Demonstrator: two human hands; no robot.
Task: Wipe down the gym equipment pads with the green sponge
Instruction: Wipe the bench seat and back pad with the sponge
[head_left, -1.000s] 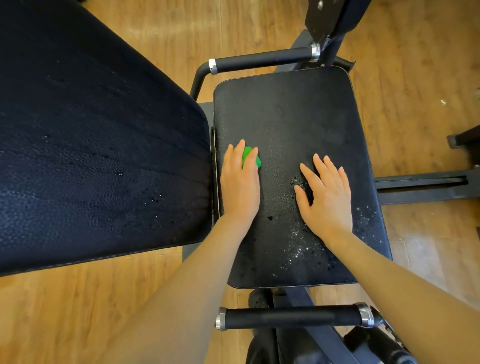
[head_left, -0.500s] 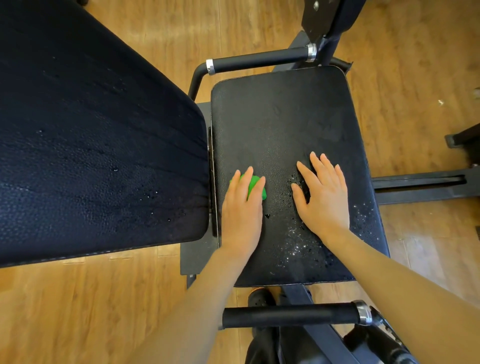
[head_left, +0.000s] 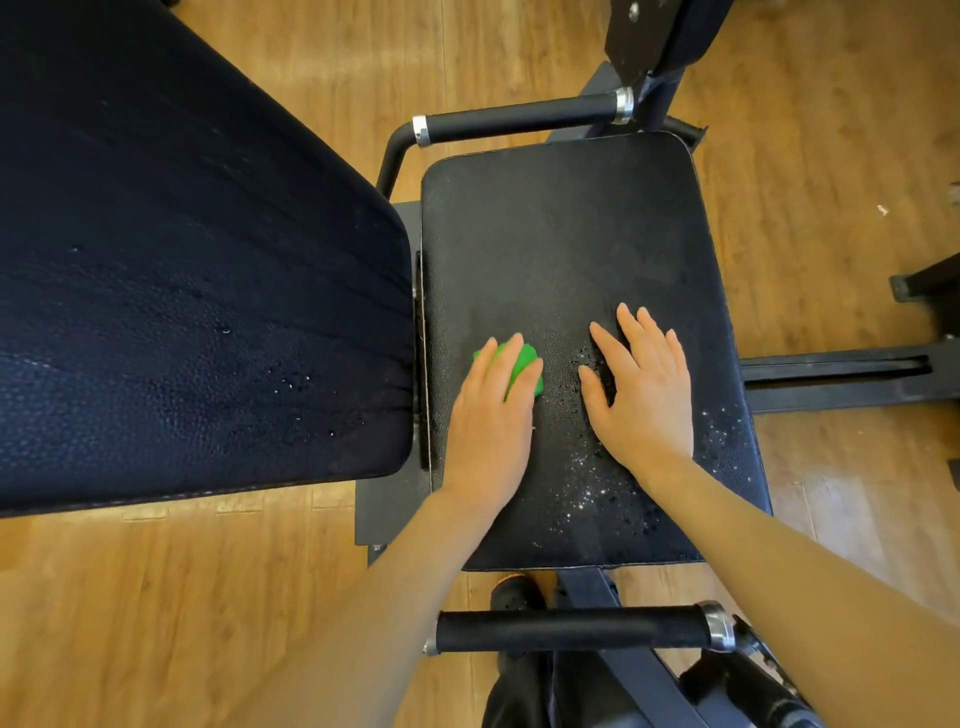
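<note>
While the left hand (head_left: 488, 415) presses flat fingers over the green sponge (head_left: 522, 366) at seven o'clock on the black seat pad (head_left: 566, 244), the right hand (head_left: 641, 387) lies spread, empty, beside it at five o'clock amid water droplets (head_left: 597, 493); backrest pad (head_left: 182, 270) at nine.

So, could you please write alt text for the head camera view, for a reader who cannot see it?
A person's left hand presses a green sponge flat on a black seat pad speckled with droplets, while the right hand rests flat beside it. A larger black back pad fills the left, above a wooden floor.
</note>
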